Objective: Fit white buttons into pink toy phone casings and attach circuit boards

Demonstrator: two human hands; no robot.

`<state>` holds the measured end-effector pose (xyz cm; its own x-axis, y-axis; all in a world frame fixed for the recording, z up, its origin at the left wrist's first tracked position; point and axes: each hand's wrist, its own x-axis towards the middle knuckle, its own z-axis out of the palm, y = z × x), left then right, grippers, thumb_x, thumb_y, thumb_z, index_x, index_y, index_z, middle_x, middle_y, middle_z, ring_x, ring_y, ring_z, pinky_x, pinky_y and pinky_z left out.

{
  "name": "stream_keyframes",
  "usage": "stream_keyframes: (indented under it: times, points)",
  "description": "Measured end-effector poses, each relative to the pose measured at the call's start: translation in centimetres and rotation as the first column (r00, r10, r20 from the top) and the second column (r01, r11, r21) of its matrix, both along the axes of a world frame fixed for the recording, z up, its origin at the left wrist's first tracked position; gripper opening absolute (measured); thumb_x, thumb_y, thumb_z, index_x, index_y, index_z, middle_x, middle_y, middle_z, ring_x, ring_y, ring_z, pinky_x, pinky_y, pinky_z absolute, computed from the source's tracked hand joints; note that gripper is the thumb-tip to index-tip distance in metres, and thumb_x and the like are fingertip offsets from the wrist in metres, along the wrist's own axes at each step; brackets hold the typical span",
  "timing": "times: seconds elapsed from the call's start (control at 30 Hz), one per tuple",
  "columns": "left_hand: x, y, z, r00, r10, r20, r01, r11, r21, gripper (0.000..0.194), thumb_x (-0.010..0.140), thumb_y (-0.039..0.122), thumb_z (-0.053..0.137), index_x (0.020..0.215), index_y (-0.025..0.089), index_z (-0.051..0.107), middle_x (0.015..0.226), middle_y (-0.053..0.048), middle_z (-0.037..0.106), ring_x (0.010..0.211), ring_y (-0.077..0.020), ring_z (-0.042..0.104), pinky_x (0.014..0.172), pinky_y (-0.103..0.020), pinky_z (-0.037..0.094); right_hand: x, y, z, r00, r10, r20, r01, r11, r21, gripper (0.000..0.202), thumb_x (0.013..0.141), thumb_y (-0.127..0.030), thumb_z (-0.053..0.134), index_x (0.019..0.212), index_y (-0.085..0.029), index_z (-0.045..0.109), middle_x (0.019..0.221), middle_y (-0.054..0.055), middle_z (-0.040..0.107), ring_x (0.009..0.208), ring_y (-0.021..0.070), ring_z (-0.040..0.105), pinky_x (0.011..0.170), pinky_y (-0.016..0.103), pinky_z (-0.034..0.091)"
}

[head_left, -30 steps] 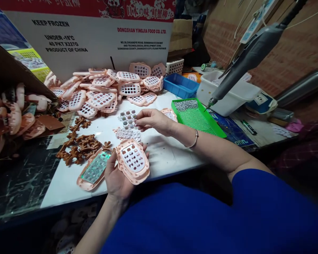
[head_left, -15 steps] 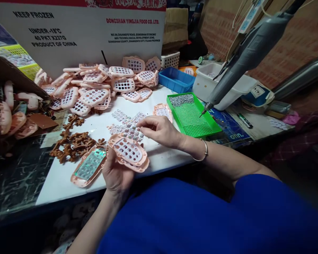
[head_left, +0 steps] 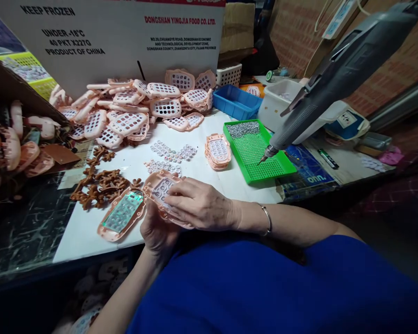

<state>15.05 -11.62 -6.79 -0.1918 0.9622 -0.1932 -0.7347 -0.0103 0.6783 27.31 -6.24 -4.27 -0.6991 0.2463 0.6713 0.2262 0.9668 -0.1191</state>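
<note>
Step in hand looks like seating a key sheet in a pink shell, probably midway. Right hand (head_left: 204, 204) reaches across, fingers curled on the shell's face; fingertips hidden, so can't tell if its grip has hold of anything. Left hand (head_left: 160, 229) has its grip closed round the left side of the pink shell (head_left: 149, 180), which is tilted, held up at the desk's near edge; key sheet (head_left: 161, 190) partly visible in it. Next move probably calls for steady left support and even right-hand pressing. Room: brick wall (head_left: 296, 48) at right, printed carton (head_left: 125, 35) standing along far edge. Desk (head_left: 80, 241) white-topped, crowded. Shell heap (head_left: 128, 123) along far edge; grey driver (head_left: 316, 88) hanging over right side, green tray (head_left: 249, 155) below. Brown branching parts (head_left: 111, 184) toward left edge; shell with circuit board (head_left: 123, 213) at near edge, just beside left hand. Short shell stack (head_left: 218, 152) beside tray. Loose key sheets (head_left: 174, 155) mid-desk. Metal bits (head_left: 244, 129), maybe screws, at tray's far end.
</note>
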Motion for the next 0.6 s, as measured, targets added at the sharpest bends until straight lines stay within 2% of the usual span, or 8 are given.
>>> stream_keyframes:
  times: [0.1,0.23,0.37,0.4,0.47,0.53,0.6]
  points:
    - [-0.1,-0.1,-0.4,0.999,-0.027,0.045,0.026,0.999,0.028,0.069,0.061,0.052,0.08,0.122,0.025,0.061,0.118,-0.008,0.067,0.11,-0.031,0.063,0.076,-0.031,0.058,-0.5,0.0,-0.7,1.0,0.026,-0.002,-0.026,0.996,-0.086,0.029,0.096,-0.022,0.042,0.095,-0.006,0.066,0.093,0.012,0.063,0.089,0.0155,0.056,0.086,0.027,0.05]
    - [-0.3,0.1,-1.4,0.991,-0.001,0.135,-0.002,1.0,0.027,0.069,0.065,0.047,0.078,0.125,0.021,0.058,0.116,-0.009,0.068,0.111,-0.0302,0.062,0.089,-0.036,0.054,-0.8,0.4,-1.5,0.997,0.044,0.06,-0.031,0.979,-0.2,0.033,0.097,-0.025,0.04,0.091,-0.007,0.066,0.088,0.012,0.062,0.081,0.0137,0.057,0.076,0.025,0.051]
    - [-0.5,0.6,-2.1,0.97,0.076,0.23,-0.076,0.997,-0.008,0.051,0.079,0.044,0.066,0.126,0.026,0.058,0.118,-0.007,0.069,0.112,-0.027,0.062,0.099,-0.04,0.047,-1.4,2.6,-0.1,0.987,0.125,0.099,-0.081,0.928,-0.365,0.027,0.097,-0.024,0.042,0.098,-0.01,0.066,0.089,0.007,0.065,0.082,0.0104,0.059,0.076,0.022,0.048]
    - [-0.5,0.7,-2.1,0.964,0.093,0.249,-0.094,0.996,-0.008,0.048,0.082,0.044,0.063,0.126,0.027,0.058,0.119,-0.006,0.069,0.115,-0.0265,0.061,0.102,-0.04,0.045,-1.7,3.5,0.5,0.986,0.11,0.123,-0.055,0.922,-0.383,0.026,0.097,-0.024,0.044,0.1,-0.01,0.065,0.09,0.006,0.066,0.083,0.0103,0.059,0.076,0.022,0.047]
    - [-0.5,0.9,-1.9,0.957,0.088,0.277,-0.088,0.996,-0.012,0.046,0.082,0.046,0.061,0.125,0.028,0.059,0.119,-0.005,0.069,0.116,-0.0271,0.06,0.105,-0.044,0.041,-3.0,5.6,1.8,0.975,0.012,0.224,0.078,0.918,-0.39,0.024,0.096,-0.023,0.045,0.103,-0.012,0.066,0.094,0.006,0.068,0.087,0.012,0.059,0.076,0.024,0.044]
    - [-0.4,0.9,-1.7,0.957,0.045,0.286,-0.041,0.999,-0.02,0.047,0.081,0.047,0.063,0.123,0.027,0.062,0.116,-0.006,0.07,0.116,-0.0292,0.06,0.106,-0.049,0.04,-4.7,7.7,2.7,0.913,-0.087,0.4,0.247,0.896,-0.368,0.023,0.094,-0.019,0.046,0.102,-0.014,0.067,0.102,0.007,0.068,0.091,0.0149,0.059,0.074,0.026,0.04]
    - [-0.5,0.8,-1.5,0.96,0.006,0.281,0.001,1.0,-0.025,0.048,0.079,0.049,0.064,0.12,0.026,0.064,0.116,-0.008,0.07,0.115,-0.0313,0.06,0.105,-0.053,0.04,-6.7,9.4,2.9,0.825,-0.123,0.552,0.352,0.875,-0.332,0.023,0.091,-0.014,0.047,0.1,-0.015,0.069,0.106,0.008,0.068,0.093,0.0166,0.059,0.071,0.027,0.038]
